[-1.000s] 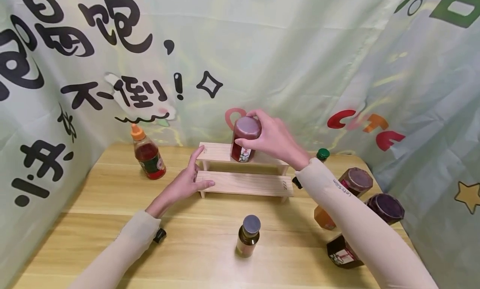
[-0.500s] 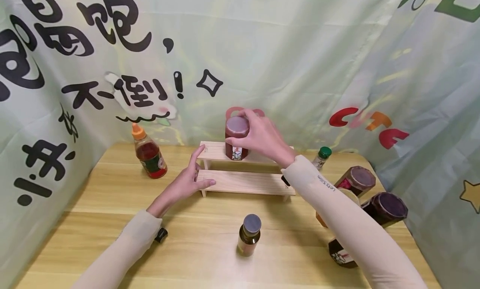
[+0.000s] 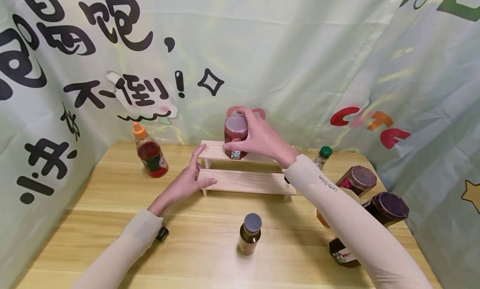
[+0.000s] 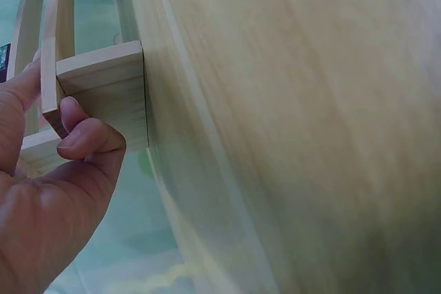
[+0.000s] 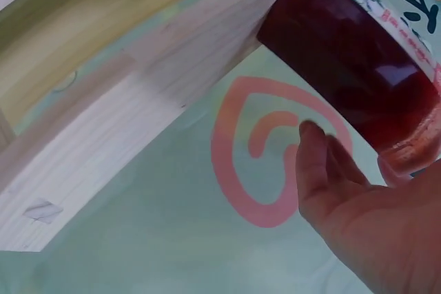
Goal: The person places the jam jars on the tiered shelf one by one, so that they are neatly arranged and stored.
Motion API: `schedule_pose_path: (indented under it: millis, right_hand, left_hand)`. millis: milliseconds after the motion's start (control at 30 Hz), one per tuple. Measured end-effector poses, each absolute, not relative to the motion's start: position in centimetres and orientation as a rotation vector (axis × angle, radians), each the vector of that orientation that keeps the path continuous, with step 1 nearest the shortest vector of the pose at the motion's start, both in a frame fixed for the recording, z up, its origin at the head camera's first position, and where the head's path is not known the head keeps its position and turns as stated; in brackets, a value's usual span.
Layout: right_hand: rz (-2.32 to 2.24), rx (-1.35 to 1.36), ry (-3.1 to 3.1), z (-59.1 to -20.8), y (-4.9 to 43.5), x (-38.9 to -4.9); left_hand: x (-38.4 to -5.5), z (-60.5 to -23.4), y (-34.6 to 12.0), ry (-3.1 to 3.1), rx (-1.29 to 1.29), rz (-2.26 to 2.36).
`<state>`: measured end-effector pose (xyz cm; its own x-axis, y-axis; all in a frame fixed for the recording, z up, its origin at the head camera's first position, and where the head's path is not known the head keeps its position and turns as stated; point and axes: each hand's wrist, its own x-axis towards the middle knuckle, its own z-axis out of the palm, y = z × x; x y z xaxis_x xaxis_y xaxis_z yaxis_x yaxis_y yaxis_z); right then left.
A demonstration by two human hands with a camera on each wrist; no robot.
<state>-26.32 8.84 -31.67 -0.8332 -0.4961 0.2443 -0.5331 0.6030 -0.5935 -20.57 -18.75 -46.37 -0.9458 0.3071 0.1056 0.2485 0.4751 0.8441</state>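
A dark red jar [image 3: 235, 130] with a lid and a printed label stands upright on the upper tier of a small two-step wooden rack [image 3: 247, 182]. My right hand [image 3: 264, 141] holds the jar from its right side, thumb across the front and fingers behind the lid. In the right wrist view the base of the jar [image 5: 344, 53] meets the wooden step, and some fingers are off the glass. My left hand [image 3: 183, 184] grips the rack's left end. The left wrist view shows its fingers [image 4: 93, 139] curled at the end of a step.
A sauce bottle [image 3: 151, 155] with an orange cap stands left of the rack. A dark-capped bottle [image 3: 249, 234] stands in front. On the right are a green-capped bottle [image 3: 323, 156] and several jars [image 3: 356, 180], partly hidden by my right sleeve. A printed cloth [image 3: 281, 64] hangs behind.
The jar has moved a little left along the upper tier with my right hand. My right thumb now sits lower on it. My left hand stays at the rack's end.
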Motion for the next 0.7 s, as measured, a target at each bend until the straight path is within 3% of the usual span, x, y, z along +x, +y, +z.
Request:
schedule_pose_path:
  millis: [700]
  right_hand:
    - [1.262, 0.813, -2.678, -29.5, 13.1, -23.4]
  left_hand:
    - [-20.5, -46.6, -18.9, 2.659, 0.509, 1.497]
